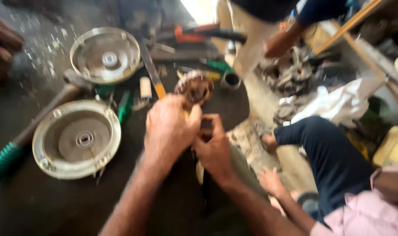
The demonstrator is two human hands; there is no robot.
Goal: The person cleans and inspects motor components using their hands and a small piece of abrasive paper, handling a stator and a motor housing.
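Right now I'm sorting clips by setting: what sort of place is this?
Probably a small repair workshop, worked at floor level. Two round metal motor covers lie on a dark mat, hand tools such as a hammer lie around, and both hands work at a copper-wound part.
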